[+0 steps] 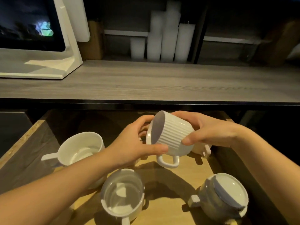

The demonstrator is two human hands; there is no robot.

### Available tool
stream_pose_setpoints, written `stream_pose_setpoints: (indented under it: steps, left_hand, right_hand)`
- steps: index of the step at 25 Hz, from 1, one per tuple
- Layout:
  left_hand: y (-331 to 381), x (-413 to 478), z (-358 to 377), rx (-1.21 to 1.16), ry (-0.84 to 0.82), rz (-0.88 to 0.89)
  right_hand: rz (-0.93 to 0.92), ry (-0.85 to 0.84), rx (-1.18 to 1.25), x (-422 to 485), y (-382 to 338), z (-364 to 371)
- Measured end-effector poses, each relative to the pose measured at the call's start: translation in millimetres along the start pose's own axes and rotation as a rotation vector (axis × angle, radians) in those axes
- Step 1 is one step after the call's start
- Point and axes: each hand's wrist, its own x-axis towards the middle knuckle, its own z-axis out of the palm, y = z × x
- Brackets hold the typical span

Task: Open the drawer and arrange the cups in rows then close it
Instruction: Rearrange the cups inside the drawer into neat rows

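Observation:
The drawer point(24, 140) stands pulled out below the counter, its wooden floor lit. A white ribbed cup point(172, 135) hangs tilted above the drawer's middle, mouth facing left and handle pointing down. My left hand point(134, 143) grips its rim side and my right hand point(209, 130) holds its base side. On the drawer floor, one white cup point(81, 148) stands upright at the left, and another upright cup point(121, 195) is at the front. A cup point(227, 195) sits upside down at the front right. Another cup point(203, 149) is mostly hidden behind the ribbed one.
A grey wood-grain counter point(146, 82) runs across above the drawer. A white monitor stand point(48, 69) sits on its left. Stacks of white plastic cups point(164, 39) stand on the back shelf. The drawer's dark right wall point(227, 159) lies close to the upside-down cup.

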Motion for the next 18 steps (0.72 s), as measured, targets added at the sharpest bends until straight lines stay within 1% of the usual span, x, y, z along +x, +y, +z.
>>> stream_pose_setpoints:
  steps: [2, 6, 9, 11, 13, 16, 18]
  left_hand:
    - [2.0, -2.1, 0.3, 0.096, 0.077, -0.002]
    - [3.4, -5.1, 7.3, 0.433, 0.136, 0.021]
    - [1.3, -1.1, 9.9, 0.613, 0.099, -0.013]
    - [1.6, 7.9, 10.2, 0.722, 0.043, -0.046]
    - [0.3, 21.4, 13.2, 0.858, 0.0, -0.035]
    - [-6.6, 45.2, 26.0, 0.994, -0.043, -0.033]
    - [-14.2, 60.0, 35.5, 1.022, -0.045, -0.066]
  right_hand:
    - [-0.007, -0.007, -0.076, 2.5, -1.1, 2.5]
    - [0.026, -0.005, -0.159, 5.7, -3.1, 11.0]
    - [0.071, 0.054, -0.247, 6.4, -7.7, 14.8]
    - [0.126, 0.105, -0.342, 8.0, -4.7, 15.4]
    - [0.189, 0.152, -0.463, 10.7, 3.7, 12.4]
    - [0.341, 0.215, -0.645, 10.3, 23.4, -5.1]
    - [0.461, 0.259, -0.681, 8.9, 39.6, -18.7]
